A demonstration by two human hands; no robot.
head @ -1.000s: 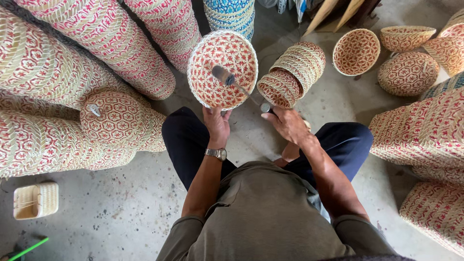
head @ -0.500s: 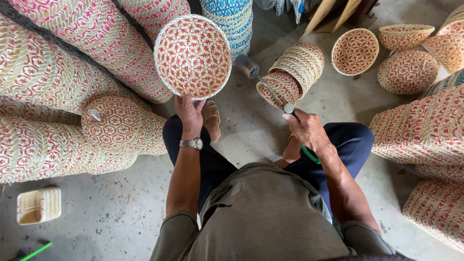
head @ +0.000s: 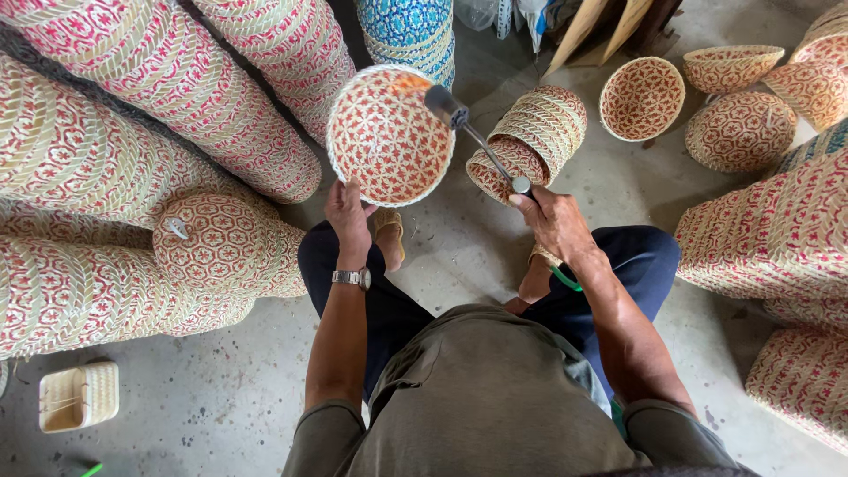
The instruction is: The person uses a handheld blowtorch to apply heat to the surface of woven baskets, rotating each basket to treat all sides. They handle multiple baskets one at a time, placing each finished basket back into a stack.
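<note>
- The left hand [head: 347,212], just left of the frame's centre, is clamped on the lower rim of a round red-and-cream woven basket [head: 389,137], which is tilted up with its hollow facing the camera, in the upper middle of the frame.
- The right hand [head: 552,221], right of centre, is closed round the handle of a metal torch-like tool [head: 473,137]; its head sits at the basket's upper right rim, where a small orange flame seems to show.
- Risk, as I judge it: flame held too long in one spot could scorch or char the weave; the cause would be a slow sweep.
- The left fingers lie on the same rim; if the basket turns, heat could reach them.
- A stack of nested baskets [head: 530,141] lies just behind the tool; a drifting flame could singe it.
</note>
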